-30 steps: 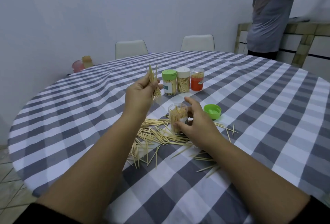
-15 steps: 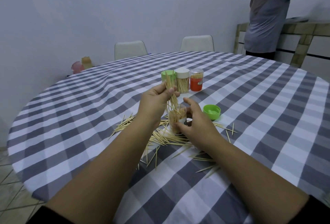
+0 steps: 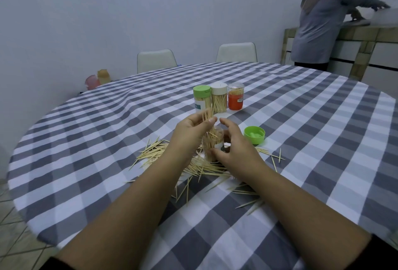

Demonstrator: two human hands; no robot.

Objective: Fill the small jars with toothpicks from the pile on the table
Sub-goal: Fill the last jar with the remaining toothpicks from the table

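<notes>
A small clear jar (image 3: pixel 212 148), partly full of toothpicks, stands upright amid the loose toothpick pile (image 3: pixel 154 154) on the checked tablecloth. My left hand (image 3: pixel 190 133) pinches a bunch of toothpicks (image 3: pixel 207 118) whose lower ends are inside the jar's mouth. My right hand (image 3: pixel 233 148) grips the jar's right side with thumb and fingers and hides part of it. The jar's green lid (image 3: pixel 254 134) lies open side up just to the right.
Three jars stand behind: green-lidded (image 3: pixel 201 101), white-lidded (image 3: pixel 219 100), and one with an orange label (image 3: pixel 236 99). Two white chairs (image 3: pixel 236 52) sit at the far edge. A person (image 3: pixel 323 22) stands at a counter, back right. Stray toothpicks (image 3: pixel 247 192) lie under my right forearm.
My left hand carried the bunch of toothpicks from up at the left over to the jar and lowered their ends into its mouth. My right hand stayed on the jar.
</notes>
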